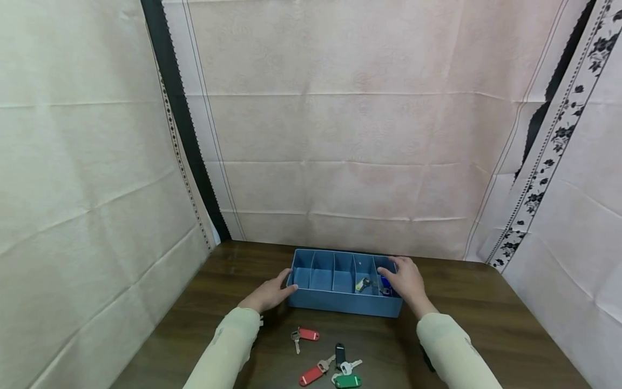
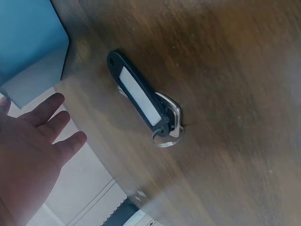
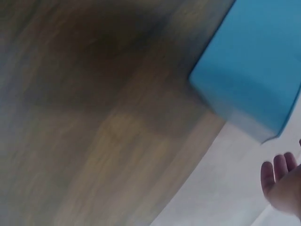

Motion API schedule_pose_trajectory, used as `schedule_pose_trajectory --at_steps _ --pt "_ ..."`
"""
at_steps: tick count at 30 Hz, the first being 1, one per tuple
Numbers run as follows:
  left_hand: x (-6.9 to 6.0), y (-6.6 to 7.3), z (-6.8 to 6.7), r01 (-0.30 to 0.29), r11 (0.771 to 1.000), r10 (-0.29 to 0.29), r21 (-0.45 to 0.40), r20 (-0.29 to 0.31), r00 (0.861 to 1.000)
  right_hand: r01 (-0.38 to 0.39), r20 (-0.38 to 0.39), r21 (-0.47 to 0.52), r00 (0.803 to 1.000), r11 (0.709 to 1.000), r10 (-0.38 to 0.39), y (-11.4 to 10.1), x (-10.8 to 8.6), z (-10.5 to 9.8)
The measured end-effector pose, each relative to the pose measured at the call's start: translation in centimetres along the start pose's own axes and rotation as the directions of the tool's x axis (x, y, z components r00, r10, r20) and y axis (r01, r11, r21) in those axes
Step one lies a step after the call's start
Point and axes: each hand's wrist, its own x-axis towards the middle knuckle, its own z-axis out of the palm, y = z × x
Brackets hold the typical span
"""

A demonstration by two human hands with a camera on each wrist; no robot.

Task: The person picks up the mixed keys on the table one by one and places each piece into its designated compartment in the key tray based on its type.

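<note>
A blue divided box point(image 1: 340, 302) stands near the back of the table. Its rightmost compartment holds a blue key tag point(image 1: 386, 286), and the one beside it holds a key with a pale yellowish tag point(image 1: 362, 284). At the box's left end is my left hand point(image 1: 269, 293), thumb by the front corner and fingers extended. My right hand point(image 1: 407, 280) is at the right end, thumb and forefinger spread over the rim; contact is unclear. In the left wrist view, a black key tag point(image 2: 138, 96) with a key lies on the wood near the box.
On the table before the box lie a red-tagged key point(image 1: 308, 335), another red tag point(image 1: 311, 376) with a key, a black tag point(image 1: 340, 354) and a green tag point(image 1: 347, 381) with keys. Pale cloth point(image 1: 340, 135) hangs behind the table and along both sides.
</note>
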Motion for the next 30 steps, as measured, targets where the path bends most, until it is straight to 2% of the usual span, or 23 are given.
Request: schedule_pose_trajectory --at_steps 5,12,21,30 --pt "-0.1 0.2 -0.2 -0.030 0.999 0.030 0.021 0.001 1.000 -0.019 0.121 -0.012 0.992 1.000 0.021 1.6 -1.1 -0.2" --pt "-0.2 0.3 -0.8 -0.064 0.997 0.064 0.041 0.010 0.998 -0.071 0.233 0.020 0.970 0.997 0.064 2.8 -2.4 0.2" --pt "-0.1 0.2 -1.2 -0.089 0.995 0.089 0.038 -0.005 0.996 -0.090 0.283 0.043 0.956 0.995 0.074 3.0 -2.9 0.2" --pt "-0.5 -0.8 -2.1 -0.136 0.990 0.137 0.024 -0.030 0.990 -0.162 0.329 0.104 0.937 0.981 0.120 2.6 -3.0 0.2"
